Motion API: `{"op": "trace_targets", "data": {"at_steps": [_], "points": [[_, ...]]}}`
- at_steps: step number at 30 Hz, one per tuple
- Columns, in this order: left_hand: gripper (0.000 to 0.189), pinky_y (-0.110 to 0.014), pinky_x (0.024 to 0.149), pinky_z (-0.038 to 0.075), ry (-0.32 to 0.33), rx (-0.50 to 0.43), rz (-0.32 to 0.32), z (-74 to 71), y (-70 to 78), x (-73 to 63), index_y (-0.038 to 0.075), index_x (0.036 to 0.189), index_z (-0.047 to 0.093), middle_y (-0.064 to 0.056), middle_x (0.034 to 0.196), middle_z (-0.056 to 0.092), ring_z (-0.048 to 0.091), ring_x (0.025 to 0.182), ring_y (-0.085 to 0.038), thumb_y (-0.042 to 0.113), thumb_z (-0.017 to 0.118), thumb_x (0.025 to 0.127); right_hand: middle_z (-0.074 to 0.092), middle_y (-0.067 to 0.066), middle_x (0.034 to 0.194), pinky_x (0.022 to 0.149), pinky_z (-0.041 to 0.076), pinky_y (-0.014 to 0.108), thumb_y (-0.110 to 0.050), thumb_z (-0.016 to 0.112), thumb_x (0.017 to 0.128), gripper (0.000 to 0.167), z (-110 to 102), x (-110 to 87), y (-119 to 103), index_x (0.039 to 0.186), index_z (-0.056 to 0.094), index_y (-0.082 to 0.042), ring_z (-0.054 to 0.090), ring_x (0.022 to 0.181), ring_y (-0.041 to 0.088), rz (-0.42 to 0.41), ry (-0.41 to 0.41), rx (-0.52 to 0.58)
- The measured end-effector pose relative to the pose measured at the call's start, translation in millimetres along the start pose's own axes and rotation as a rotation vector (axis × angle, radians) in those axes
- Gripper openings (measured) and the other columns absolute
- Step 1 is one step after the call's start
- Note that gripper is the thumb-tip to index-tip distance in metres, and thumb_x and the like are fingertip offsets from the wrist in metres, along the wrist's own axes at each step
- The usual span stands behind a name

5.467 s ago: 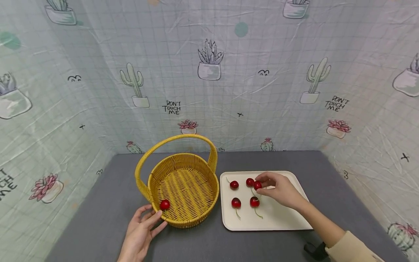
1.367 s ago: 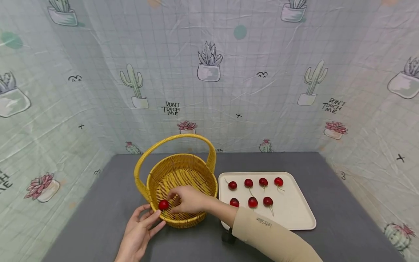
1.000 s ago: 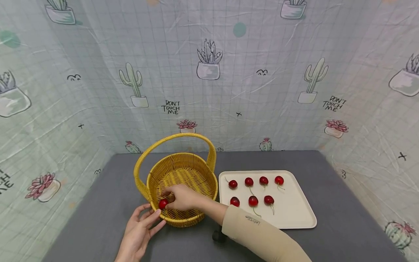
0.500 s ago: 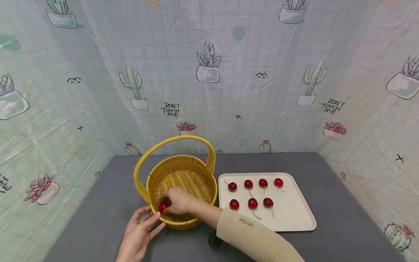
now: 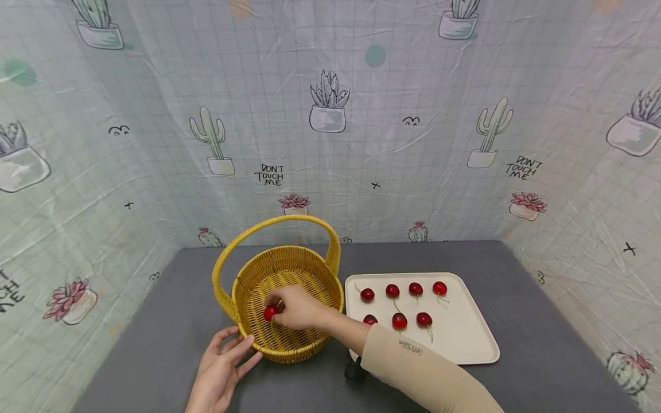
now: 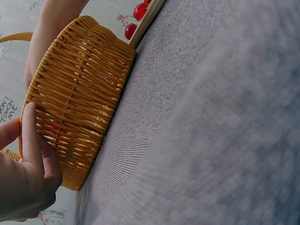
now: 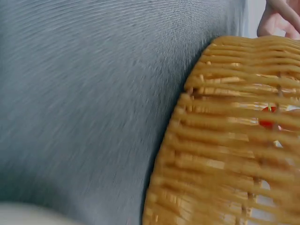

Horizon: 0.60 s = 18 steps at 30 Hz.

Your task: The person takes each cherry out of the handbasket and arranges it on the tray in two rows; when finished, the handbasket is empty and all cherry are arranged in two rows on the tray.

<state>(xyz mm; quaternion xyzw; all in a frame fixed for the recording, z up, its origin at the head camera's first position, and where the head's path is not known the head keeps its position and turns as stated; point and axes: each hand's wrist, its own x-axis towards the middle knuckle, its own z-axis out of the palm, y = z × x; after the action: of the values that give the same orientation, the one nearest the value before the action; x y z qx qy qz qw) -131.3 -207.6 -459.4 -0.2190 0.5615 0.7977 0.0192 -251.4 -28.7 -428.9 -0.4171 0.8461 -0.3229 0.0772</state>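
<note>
In the head view my right hand reaches into the round yellow wicker basket and pinches a red cherry between thumb and fingers, over the basket's floor. The cherry's stem hangs below it. My left hand grips the basket at its front left, thumb at the rim and fingers against the outer wall; the left wrist view shows these fingers on the weave. Through the gaps in the weave, the right wrist view gives a glimpse of the red cherry.
Right of the basket lies a cream tray with several stemmed cherries in two rows, such as one cherry at the far right. My right sleeve passes over its near left corner. The basket's tall handle arches overhead. A patterned curtain surrounds the grey table.
My right hand first set a cherry on the tray, then went into the basket and took hold of the cherry there. That cherry has moved right and away from the wall. My left hand has stayed.
</note>
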Motion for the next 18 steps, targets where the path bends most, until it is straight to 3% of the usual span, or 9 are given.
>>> {"op": "trace_targets", "data": {"at_steps": [8,18], "points": [[0.037,-0.041,0.095,0.062,0.018,0.001,0.001,1.4,0.1,-1.8,0.016,0.125,0.036,-0.003,0.105,0.051,0.066,0.098,-0.015,0.009,0.065,0.103,0.072,0.000,0.106,0.076,0.056,0.012,-0.004,0.075,0.093,0.022,-31,-25.8,5,0.115,0.072,-0.008,0.068,0.095,0.009,-0.041,0.008,0.057],[0.042,-0.041,0.096,0.061,0.025,0.001,-0.010,0.6,2.8,-4.6,0.015,0.127,0.036,-0.004,0.106,0.050,0.066,0.100,-0.017,0.010,0.068,0.102,0.071,0.002,0.111,0.079,0.059,0.016,-0.002,0.074,0.093,0.026,-57,-50.1,10,0.119,0.071,-0.006,0.069,0.101,0.014,-0.024,0.024,0.142]]}}
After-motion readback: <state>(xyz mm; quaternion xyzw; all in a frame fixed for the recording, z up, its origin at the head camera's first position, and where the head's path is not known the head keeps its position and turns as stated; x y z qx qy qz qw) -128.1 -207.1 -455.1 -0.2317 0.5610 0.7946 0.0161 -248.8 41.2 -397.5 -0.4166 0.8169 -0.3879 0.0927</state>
